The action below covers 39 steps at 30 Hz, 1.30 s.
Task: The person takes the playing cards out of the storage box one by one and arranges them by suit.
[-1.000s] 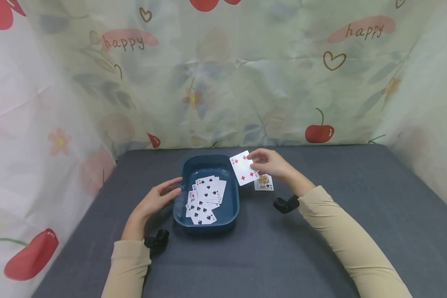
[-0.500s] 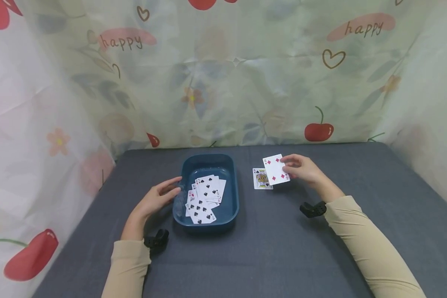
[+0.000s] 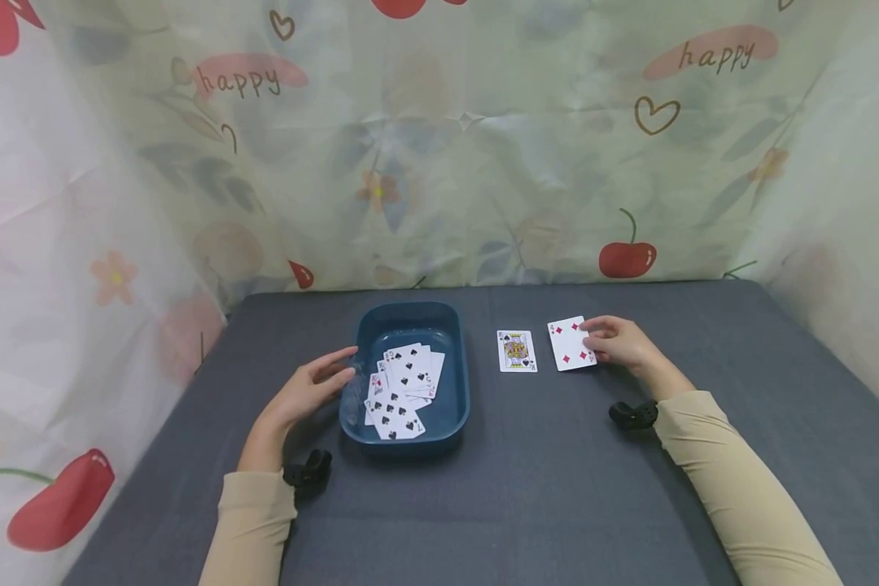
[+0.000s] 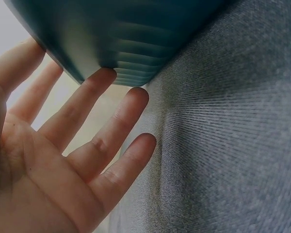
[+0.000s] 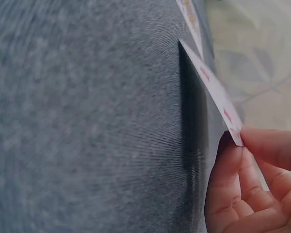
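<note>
Right hand (image 3: 618,342) pinching four of diamonds (image 3: 571,343), moved right past king (image 3: 516,351)

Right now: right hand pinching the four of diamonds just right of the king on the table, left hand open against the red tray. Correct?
One slip: the tray is dark blue, not red, as the head view shows. The rest holds: the right hand pinches the four of diamonds right of the king, and the left hand lies open against the tray.
</note>
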Each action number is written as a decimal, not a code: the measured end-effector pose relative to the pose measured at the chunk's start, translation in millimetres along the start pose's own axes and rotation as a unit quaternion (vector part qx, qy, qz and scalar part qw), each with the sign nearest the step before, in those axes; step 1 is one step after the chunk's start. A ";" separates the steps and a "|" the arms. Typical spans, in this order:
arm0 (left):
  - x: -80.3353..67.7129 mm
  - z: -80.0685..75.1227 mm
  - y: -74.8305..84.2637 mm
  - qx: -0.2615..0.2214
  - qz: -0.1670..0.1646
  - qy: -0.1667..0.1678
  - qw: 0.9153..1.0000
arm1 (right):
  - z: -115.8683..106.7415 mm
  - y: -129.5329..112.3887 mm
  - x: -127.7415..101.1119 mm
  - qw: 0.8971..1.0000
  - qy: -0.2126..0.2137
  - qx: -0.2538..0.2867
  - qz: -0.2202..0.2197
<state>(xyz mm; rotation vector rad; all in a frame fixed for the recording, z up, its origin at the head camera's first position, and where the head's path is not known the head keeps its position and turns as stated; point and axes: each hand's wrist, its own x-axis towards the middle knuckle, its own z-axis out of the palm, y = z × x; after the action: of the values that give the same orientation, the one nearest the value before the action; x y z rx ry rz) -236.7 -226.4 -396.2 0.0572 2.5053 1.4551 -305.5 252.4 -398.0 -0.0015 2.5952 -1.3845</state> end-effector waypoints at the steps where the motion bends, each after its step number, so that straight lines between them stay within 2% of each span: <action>1: 0.0 -0.1 -0.1 0.001 -0.001 0.000 1.000 | 0.0 0.6 0.5 1.000 -0.002 -0.006 -0.002; 9: 0.5 -0.8 -1.2 0.003 0.000 0.000 1.000 | 4.2 1.5 4.1 0.997 0.017 -0.072 -0.022; 14: 0.4 0.0 -0.9 0.000 -0.002 0.003 1.000 | 6.1 -2.9 2.9 0.995 0.045 -0.089 -0.025; 19: -0.3 0.5 -0.1 0.001 -0.005 0.004 1.000 | 6.1 -13.1 0.6 0.993 0.046 -0.103 -0.033; 25: 0.2 0.4 0.1 0.001 -0.004 0.005 1.000 | 17.2 -41.3 -5.0 0.992 0.013 -0.108 -0.068; 32: -1.1 -0.8 0.5 0.006 0.012 0.001 1.000 | 42.5 -83.4 -9.8 0.991 -0.043 -0.050 -0.113; 39: -1.1 -0.7 0.2 0.008 0.016 0.002 1.000 | 73.1 -128.3 -9.0 0.981 -0.086 -0.022 -0.173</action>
<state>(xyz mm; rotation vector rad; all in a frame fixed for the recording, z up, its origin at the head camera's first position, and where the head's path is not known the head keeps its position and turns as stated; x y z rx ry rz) -235.8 -227.1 -395.5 0.0961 2.5304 1.4497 -295.7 121.1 -330.6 -0.5799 2.5604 -1.3584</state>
